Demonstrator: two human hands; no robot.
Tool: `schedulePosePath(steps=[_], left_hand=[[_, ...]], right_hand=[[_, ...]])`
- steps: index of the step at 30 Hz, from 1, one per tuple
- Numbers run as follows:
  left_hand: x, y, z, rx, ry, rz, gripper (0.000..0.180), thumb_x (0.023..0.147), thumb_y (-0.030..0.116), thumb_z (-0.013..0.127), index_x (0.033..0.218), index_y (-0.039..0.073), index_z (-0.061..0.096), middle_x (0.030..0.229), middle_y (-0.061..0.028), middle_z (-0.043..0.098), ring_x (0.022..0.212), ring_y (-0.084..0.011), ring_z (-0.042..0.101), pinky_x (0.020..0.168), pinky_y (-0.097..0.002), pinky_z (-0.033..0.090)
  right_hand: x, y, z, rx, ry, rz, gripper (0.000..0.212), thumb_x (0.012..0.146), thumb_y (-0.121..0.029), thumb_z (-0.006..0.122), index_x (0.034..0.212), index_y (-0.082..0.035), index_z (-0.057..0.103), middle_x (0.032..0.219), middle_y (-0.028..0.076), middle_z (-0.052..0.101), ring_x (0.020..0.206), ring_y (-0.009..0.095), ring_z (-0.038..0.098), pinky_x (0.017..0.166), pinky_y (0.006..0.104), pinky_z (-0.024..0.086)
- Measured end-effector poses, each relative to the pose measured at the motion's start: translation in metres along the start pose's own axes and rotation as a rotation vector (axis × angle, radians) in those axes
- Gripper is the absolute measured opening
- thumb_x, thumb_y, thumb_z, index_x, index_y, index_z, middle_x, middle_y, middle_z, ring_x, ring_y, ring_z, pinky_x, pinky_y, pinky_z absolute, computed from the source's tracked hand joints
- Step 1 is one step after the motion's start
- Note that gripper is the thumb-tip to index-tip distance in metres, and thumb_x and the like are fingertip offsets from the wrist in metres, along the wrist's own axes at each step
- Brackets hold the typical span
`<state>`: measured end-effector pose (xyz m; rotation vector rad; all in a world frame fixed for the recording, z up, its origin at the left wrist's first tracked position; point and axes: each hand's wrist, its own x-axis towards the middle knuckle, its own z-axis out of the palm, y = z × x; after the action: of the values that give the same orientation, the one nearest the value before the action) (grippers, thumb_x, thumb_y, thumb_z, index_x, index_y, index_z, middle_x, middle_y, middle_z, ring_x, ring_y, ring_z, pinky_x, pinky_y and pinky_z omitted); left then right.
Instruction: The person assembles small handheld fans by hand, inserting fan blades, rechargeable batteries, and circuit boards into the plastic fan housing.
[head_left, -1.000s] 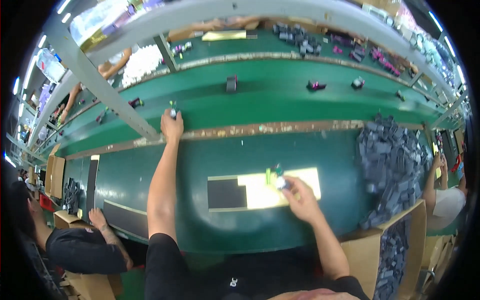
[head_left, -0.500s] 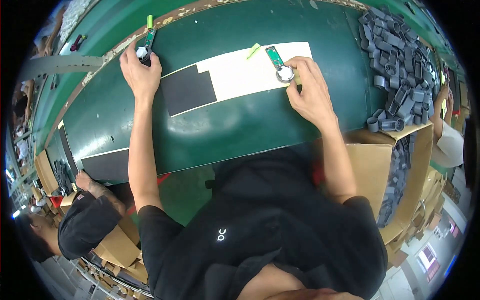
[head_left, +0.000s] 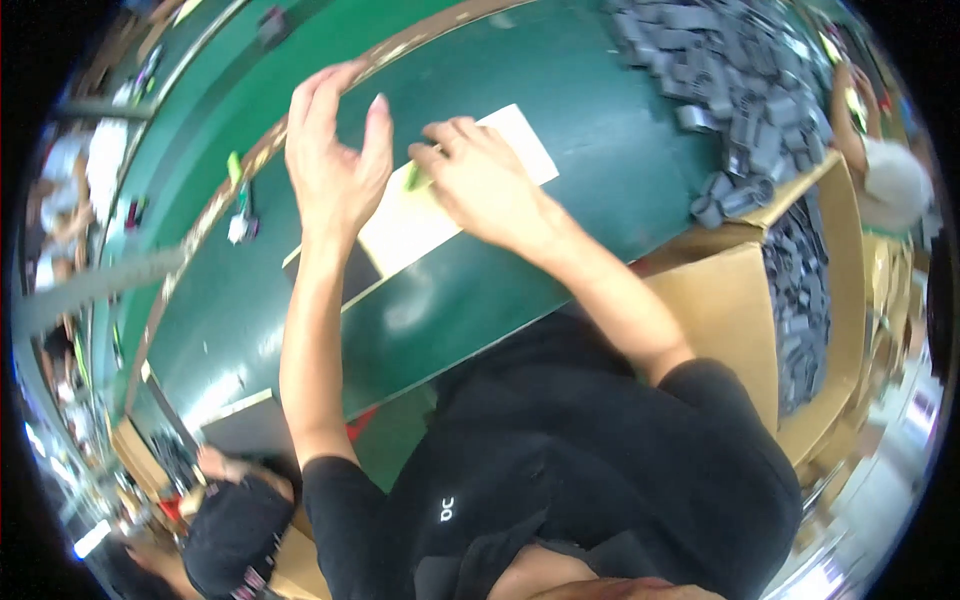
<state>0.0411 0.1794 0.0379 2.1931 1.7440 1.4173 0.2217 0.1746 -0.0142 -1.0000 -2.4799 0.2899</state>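
Observation:
My left hand (head_left: 337,160) is raised over the green bench, fingers and thumb spread, with nothing between them. My right hand (head_left: 485,185) is over the cream sheet (head_left: 408,235), its fingers loosely bent and apart and slightly blurred. Close by its fingertips is a yellow-green strip (head_left: 413,177); I cannot tell whether they touch. To the left of my left hand, a round dark part with a white centre and a narrow green circuit board (head_left: 242,225) lies near the bench's far edge. The second such part is out of sight, possibly under my right hand. A black panel (head_left: 360,275) lies partly behind my left forearm.
Dark grey plastic housings (head_left: 740,90) are heaped at the right of the bench. A cardboard box (head_left: 730,320) beside me holds more. Another yellow-green piece (head_left: 235,167) sits by the far rim. Co-workers are at lower left (head_left: 240,530) and far right (head_left: 895,185).
My left hand has let go of the left circuit-board part. My right hand has left its part and moved left to the strip. The whole view has turned and shifted.

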Motion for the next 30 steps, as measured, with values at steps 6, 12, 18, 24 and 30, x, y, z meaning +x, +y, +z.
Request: schedulePosePath(steps=[6, 12, 18, 24, 30], left_hand=[[0.03, 0.043, 0.057, -0.124, -0.245, 0.088, 0.029, 0.087, 0.009, 0.071, 0.115, 0.004, 0.069, 0.117, -0.0154, 0.067, 0.112, -0.0338, 0.067, 0.096, -0.0406, 0.052], [0.068, 0.074, 0.153, -0.205, -0.429, 0.159, 0.03, 0.087, 0.016, 0.07, 0.114, 0.003, 0.071, 0.114, -0.0189, 0.067, 0.108, -0.038, 0.065, 0.096, -0.0448, 0.052], [0.087, 0.093, 0.234, -0.101, -0.5, 0.217, 0.04, 0.085, 0.017, 0.071, 0.123, 0.005, 0.069, 0.13, -0.0231, 0.059, 0.12, -0.0413, 0.059, 0.101, -0.0486, 0.051], [0.078, 0.068, 0.256, 0.316, -0.566, 0.654, 0.059, 0.087, 0.002, 0.06, 0.145, 0.003, 0.051, 0.158, -0.0213, 0.04, 0.149, -0.0383, 0.037, 0.116, -0.0519, 0.038], [0.074, 0.037, 0.249, 0.155, -0.457, 0.784, 0.028, 0.094, 0.006, 0.053, 0.12, -0.002, 0.056, 0.145, -0.0217, 0.054, 0.139, -0.0387, 0.05, 0.114, -0.048, 0.042]], right_hand=[[-0.051, 0.003, -0.037, 0.117, 0.011, 0.297, 0.036, 0.078, -0.017, 0.079, 0.107, 0.0, 0.064, 0.102, 0.016, 0.061, 0.098, 0.035, 0.061, 0.082, 0.0473, 0.052], [-0.077, 0.017, -0.06, -0.005, 0.005, 0.428, 0.029, 0.079, -0.009, 0.074, 0.105, -0.001, 0.064, 0.101, 0.015, 0.06, 0.098, 0.034, 0.06, 0.082, 0.0456, 0.05], [-0.088, 0.038, -0.069, 0.021, 0.129, 0.309, 0.032, 0.081, -0.007, 0.066, 0.113, -0.001, 0.067, 0.118, 0.016, 0.062, 0.115, 0.035, 0.057, 0.094, 0.0459, 0.049], [-0.083, 0.031, -0.034, 0.084, 0.151, 0.117, 0.036, 0.081, -0.005, 0.063, 0.116, -0.002, 0.071, 0.133, 0.015, 0.061, 0.129, 0.033, 0.052, 0.11, 0.0457, 0.041], [-0.079, 0.035, -0.032, 0.101, 0.116, 0.061, 0.027, 0.08, -0.009, 0.065, 0.105, -0.001, 0.074, 0.122, 0.012, 0.066, 0.125, 0.032, 0.055, 0.108, 0.0457, 0.043]])
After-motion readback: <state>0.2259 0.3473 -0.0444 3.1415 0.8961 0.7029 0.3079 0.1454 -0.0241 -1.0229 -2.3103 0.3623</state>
